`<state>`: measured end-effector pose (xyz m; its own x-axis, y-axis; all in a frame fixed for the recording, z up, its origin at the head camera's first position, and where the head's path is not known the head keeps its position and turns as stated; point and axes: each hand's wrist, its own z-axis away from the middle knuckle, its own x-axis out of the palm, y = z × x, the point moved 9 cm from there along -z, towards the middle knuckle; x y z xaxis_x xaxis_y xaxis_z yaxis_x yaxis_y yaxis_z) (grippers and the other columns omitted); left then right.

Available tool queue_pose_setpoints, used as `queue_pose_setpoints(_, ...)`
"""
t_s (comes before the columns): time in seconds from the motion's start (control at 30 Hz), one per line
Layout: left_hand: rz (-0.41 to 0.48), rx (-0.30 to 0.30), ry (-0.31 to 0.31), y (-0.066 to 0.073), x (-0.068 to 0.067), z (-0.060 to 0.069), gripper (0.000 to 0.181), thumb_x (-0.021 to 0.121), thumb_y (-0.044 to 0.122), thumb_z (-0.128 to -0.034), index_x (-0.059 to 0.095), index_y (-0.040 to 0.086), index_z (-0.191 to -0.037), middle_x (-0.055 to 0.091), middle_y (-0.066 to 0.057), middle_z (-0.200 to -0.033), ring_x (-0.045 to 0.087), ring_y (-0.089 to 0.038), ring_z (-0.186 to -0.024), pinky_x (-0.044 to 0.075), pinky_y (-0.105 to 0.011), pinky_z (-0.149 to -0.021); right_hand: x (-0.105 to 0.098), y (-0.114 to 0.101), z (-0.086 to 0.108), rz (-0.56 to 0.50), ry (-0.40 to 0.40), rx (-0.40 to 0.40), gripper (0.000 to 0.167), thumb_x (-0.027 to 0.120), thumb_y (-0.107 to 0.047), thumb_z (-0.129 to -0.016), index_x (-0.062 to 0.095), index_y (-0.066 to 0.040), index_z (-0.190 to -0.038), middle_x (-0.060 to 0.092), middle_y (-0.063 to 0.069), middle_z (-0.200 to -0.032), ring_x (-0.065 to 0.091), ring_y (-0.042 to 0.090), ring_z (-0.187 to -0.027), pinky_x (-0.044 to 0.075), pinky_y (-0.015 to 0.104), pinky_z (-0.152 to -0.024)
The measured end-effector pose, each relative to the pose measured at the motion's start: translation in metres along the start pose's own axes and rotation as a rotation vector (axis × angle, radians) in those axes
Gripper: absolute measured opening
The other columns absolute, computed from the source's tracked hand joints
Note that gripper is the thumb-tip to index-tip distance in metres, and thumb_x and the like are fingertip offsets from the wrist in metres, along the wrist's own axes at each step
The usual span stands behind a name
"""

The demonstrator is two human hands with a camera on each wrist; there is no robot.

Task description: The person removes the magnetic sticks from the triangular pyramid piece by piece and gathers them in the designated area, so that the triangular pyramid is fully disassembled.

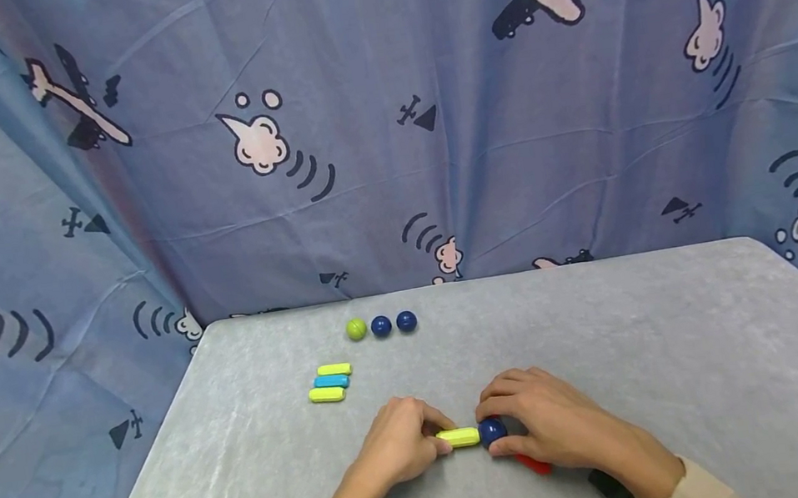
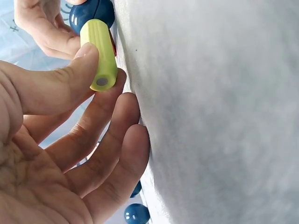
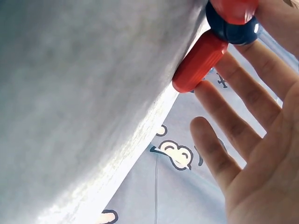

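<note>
Your left hand point(image 1: 403, 440) pinches a yellow-green stick point(image 1: 458, 438) between thumb and fingers, low over the grey table point(image 1: 684, 346), its far end touching a navy ball point(image 1: 492, 430). Your right hand point(image 1: 543, 419) grips that ball with thumb and fingers, and in the right wrist view two red pieces point(image 3: 200, 61) adjoin it. Well beyond your hands, a blue stick point(image 1: 331, 382) lies between two yellow-green ones, nearer you than a row of three balls point(image 1: 381, 326).

Gry tbl point(image 1: 652, 333) w/ 3 balls point(image 1: 381, 327), 3 sticks point(image 1: 331, 381).
</note>
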<state>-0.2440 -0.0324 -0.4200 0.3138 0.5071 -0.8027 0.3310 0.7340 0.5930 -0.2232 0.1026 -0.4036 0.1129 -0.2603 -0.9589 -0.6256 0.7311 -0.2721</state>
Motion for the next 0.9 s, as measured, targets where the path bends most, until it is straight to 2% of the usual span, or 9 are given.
queue_pose_setpoints(0.17, 0.005, -0.014, -0.003, -0.003, -0.004, 0.001, 0.014, 0.082, 0.007, -0.0767, 0.081, 0.016, -0.088, 0.068, 0.009, -0.073, 0.051, -0.001, -0.065, 0.042, -0.020, -0.060, -0.001, -0.001, 0.001, 0.004, 0.008, -0.024, 0.032, 0.072, -0.050, -0.086, 0.071, -0.031, -0.111, 0.065, -0.015, -0.113, 0.059, 0.012, -0.111, 0.049, 0.046, -0.094)
queue_pose_setpoints(0.4, 0.033, -0.069, 0.008, -0.016, -0.012, 0.004, 0.013, 0.082, 0.005, -0.0771, 0.081, 0.014, -0.086, 0.066, 0.007, -0.074, 0.052, -0.004, -0.068, 0.043, -0.022, -0.062, -0.006, 0.006, 0.002, 0.042, 0.032, -0.018, 0.032, 0.076, -0.046, -0.083, 0.072, -0.027, -0.109, 0.066, -0.012, -0.110, 0.061, 0.014, -0.108, 0.051, 0.045, -0.091)
queue_pose_setpoints(0.7, 0.028, -0.048, 0.010, -0.012, -0.015, -0.001, 0.013, 0.082, 0.005, -0.0767, 0.081, 0.014, -0.087, 0.066, 0.007, -0.074, 0.053, -0.004, -0.069, 0.044, -0.023, -0.063, -0.011, 0.009, 0.002, 0.043, 0.028, 0.001, 0.032, 0.077, -0.045, -0.083, 0.072, -0.028, -0.110, 0.066, -0.012, -0.111, 0.060, 0.013, -0.109, 0.050, 0.045, -0.093)
queue_pose_setpoints(0.9, 0.006, -0.026, 0.052, -0.018, -0.021, 0.002, 0.015, 0.082, 0.002, -0.0752, 0.080, 0.013, -0.086, 0.062, 0.007, -0.070, 0.049, -0.004, -0.065, 0.041, -0.022, -0.060, -0.006, 0.010, 0.002, 0.012, -0.001, 0.013, 0.034, 0.075, -0.047, -0.084, 0.072, -0.028, -0.111, 0.065, -0.013, -0.112, 0.059, 0.012, -0.108, 0.050, 0.045, -0.094)
